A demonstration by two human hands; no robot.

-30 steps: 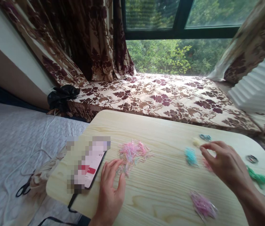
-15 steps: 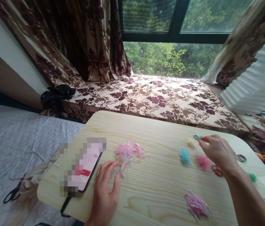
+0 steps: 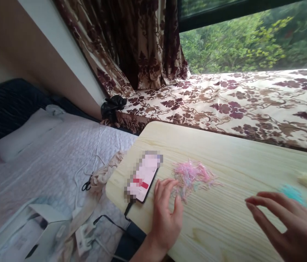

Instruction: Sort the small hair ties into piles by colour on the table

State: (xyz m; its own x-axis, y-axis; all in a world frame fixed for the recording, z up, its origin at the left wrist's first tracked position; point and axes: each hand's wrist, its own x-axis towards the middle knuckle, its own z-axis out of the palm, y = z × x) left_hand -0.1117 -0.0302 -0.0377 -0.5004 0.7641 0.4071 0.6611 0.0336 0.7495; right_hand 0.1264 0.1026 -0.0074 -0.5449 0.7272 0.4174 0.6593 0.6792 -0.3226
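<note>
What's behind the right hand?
Just past the knuckles of the right hand, a blurred turquoise bundle shows, its near side possibly cut off by the hand. Bare tabletop shows left of the fingers. Whatever the palm covers can't be seen.

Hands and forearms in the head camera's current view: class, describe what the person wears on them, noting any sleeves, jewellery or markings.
The left hand has no glove, and no ring or watch shows. The left forearm has no sleeve as far as it shows. The right hand is ungloved too, with no ring visible; its forearm is out of view.
</note>
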